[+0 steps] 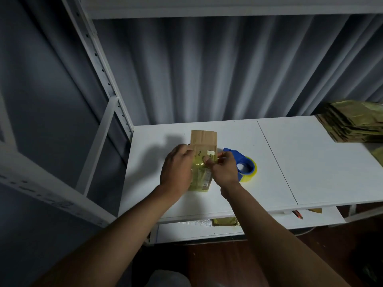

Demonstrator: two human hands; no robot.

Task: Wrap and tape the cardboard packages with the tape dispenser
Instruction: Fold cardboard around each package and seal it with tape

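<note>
On table (290, 162), package (204, 139) lengthwise away, hands gripping

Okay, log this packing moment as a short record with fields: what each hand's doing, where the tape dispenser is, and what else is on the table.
left hand: holds the cardboard package from its left side
right hand: pinches the package's taped right edge
tape dispenser: blue, lying on the white table right of the package, not held
other: stack of flat packages at the table's far right
</note>
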